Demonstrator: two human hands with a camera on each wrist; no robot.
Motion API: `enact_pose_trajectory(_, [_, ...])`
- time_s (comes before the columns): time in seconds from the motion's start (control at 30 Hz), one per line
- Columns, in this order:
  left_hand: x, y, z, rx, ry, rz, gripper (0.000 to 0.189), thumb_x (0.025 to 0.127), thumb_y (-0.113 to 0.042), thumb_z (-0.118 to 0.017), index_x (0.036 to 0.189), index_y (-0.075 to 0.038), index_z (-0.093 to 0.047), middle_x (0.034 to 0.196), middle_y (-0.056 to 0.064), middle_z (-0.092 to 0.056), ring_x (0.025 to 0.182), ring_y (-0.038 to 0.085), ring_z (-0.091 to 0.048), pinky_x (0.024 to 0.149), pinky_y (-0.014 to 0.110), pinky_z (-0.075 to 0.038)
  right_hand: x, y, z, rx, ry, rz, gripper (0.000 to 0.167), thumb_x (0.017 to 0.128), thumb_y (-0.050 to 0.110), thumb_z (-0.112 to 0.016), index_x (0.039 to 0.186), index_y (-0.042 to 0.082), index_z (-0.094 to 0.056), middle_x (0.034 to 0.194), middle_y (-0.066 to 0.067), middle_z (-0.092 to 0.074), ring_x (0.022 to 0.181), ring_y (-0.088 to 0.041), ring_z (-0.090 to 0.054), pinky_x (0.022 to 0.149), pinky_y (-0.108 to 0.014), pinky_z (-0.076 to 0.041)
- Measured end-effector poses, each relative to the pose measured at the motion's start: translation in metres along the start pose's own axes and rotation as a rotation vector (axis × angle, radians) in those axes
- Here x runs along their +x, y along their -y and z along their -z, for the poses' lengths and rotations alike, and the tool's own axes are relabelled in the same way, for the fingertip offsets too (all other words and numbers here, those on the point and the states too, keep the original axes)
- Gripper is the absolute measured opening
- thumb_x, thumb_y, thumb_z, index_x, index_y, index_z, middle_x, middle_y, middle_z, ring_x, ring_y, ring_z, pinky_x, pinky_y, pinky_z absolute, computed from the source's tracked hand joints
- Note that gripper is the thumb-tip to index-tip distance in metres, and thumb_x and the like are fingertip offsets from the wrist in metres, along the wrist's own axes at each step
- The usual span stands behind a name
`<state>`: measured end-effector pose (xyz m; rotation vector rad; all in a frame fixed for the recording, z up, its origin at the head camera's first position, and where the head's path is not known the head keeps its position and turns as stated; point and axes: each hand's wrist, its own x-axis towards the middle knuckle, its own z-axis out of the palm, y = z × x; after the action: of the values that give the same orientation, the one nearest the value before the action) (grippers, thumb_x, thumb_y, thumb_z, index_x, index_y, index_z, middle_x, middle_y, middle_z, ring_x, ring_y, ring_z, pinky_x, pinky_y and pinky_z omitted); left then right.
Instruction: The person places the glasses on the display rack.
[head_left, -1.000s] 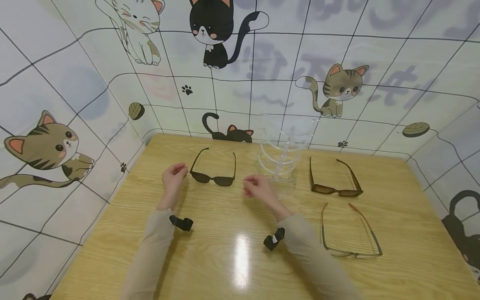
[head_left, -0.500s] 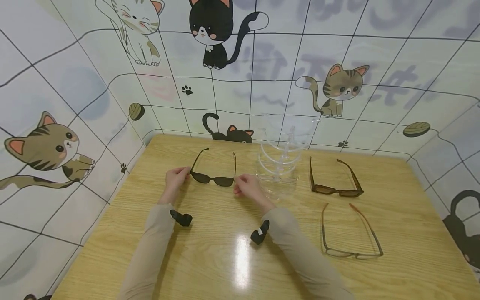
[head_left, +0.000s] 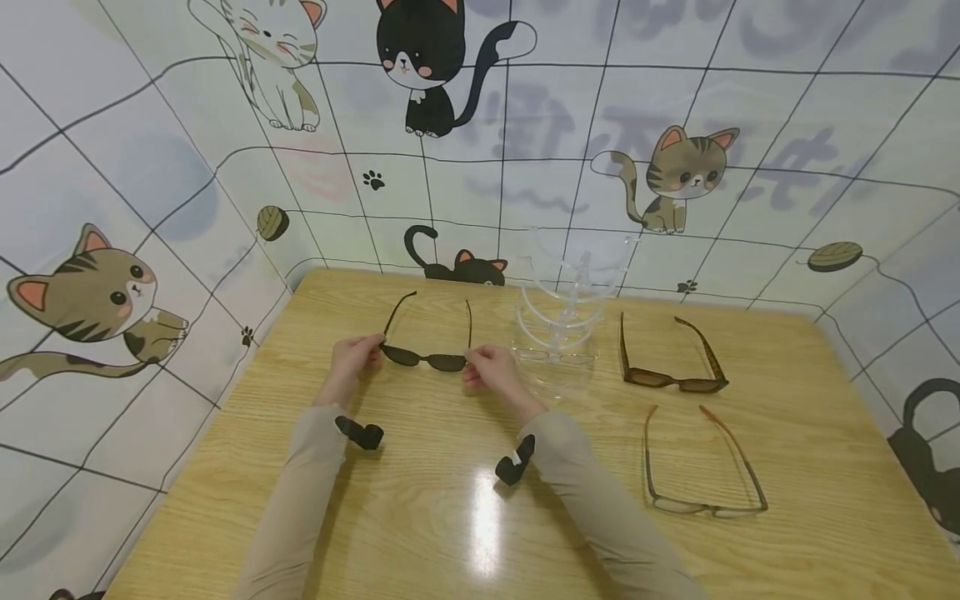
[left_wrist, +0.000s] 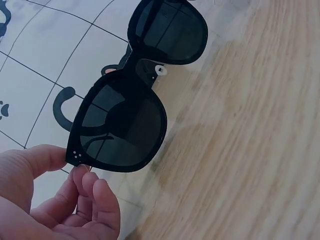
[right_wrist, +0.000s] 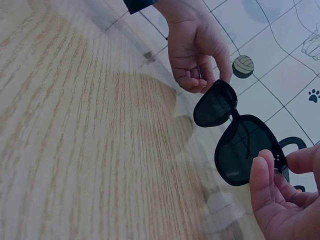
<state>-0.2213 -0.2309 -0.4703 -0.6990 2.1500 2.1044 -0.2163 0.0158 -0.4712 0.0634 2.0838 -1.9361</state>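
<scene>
Black sunglasses (head_left: pixel 424 360) with dark lenses are held between my two hands, their arms unfolded and pointing toward the back wall. My left hand (head_left: pixel 356 363) pinches the frame's left outer corner between thumb and fingers. At the opposite corner my right hand (head_left: pixel 495 371) pinches the frame the same way. In the left wrist view the sunglasses (left_wrist: pixel 120 122) show small silver dots by the thumb. The right wrist view shows both lenses of the sunglasses (right_wrist: pixel 245 150), with the left hand (right_wrist: pixel 195 50) at the far corner.
Right of my right hand stands a clear tiered display stand (head_left: pixel 558 321), with thin-rimmed glasses (head_left: pixel 577 359) at its lower level. Brown sunglasses (head_left: pixel 675 382) and clear-lens eyeglasses (head_left: pixel 705 506) lie on the wooden table (head_left: pixel 420 500) farther right. A cat-patterned wall (head_left: pixel 465 192) rises behind.
My right hand has moved left from beside the stand to the sunglasses' right corner. My left hand has closed in on the left corner. Both now grip the sunglasses, which have shifted slightly upward in view.
</scene>
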Motion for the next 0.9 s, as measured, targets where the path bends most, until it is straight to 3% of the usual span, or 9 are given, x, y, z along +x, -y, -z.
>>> enact_pose_trajectory(0.2, [-0.008, 0.001, 0.008, -0.162, 0.084, 0.057, 0.012, 0.090, -0.013, -0.062, 0.079, -0.008, -0.062, 0.067, -0.002, -0.058, 0.058, 0.007, -0.057, 0.058, 0.019, -0.051, -0.008, 0.006, 0.002, 0.039, 0.030, 0.016, 0.026, 0.095, 0.015, -0.055, 0.097, -0.011, -0.061, 0.069, -0.007, -0.061, 0.055, -0.009, -0.059, 0.056, -0.024, -0.054])
enact_pose_trajectory(0.43, [-0.025, -0.005, 0.015, -0.169, 0.169, 0.049, 0.018, 0.092, -0.013, -0.060, 0.101, 0.003, -0.061, 0.068, -0.003, -0.059, 0.061, 0.006, -0.057, 0.062, 0.018, -0.051, -0.021, 0.013, 0.006, 0.055, 0.057, 0.037, 0.024, 0.095, 0.010, -0.053, 0.097, -0.012, -0.059, 0.067, -0.004, -0.060, 0.055, -0.008, -0.058, 0.056, -0.025, -0.054])
enact_pose_trajectory(0.67, [-0.042, -0.009, 0.019, -0.177, 0.229, 0.025, 0.010, 0.093, -0.010, -0.058, 0.087, -0.005, -0.064, 0.067, -0.002, -0.058, 0.060, 0.007, -0.058, 0.060, 0.017, -0.051, -0.035, 0.019, 0.013, 0.050, 0.102, 0.064, 0.023, 0.095, 0.006, -0.051, 0.099, -0.016, -0.057, 0.066, -0.004, -0.059, 0.054, -0.009, -0.057, 0.053, -0.022, -0.052])
enact_pose_trajectory(0.9, [-0.058, -0.012, 0.017, -0.148, 0.271, -0.021, 0.010, 0.093, -0.010, -0.057, 0.089, -0.004, -0.064, 0.066, -0.004, -0.059, 0.060, 0.006, -0.058, 0.059, 0.016, -0.050, -0.053, 0.025, 0.022, 0.018, 0.122, 0.072, 0.025, 0.095, 0.012, -0.053, 0.097, -0.012, -0.058, 0.069, -0.004, -0.059, 0.056, -0.011, -0.058, 0.059, -0.032, -0.054])
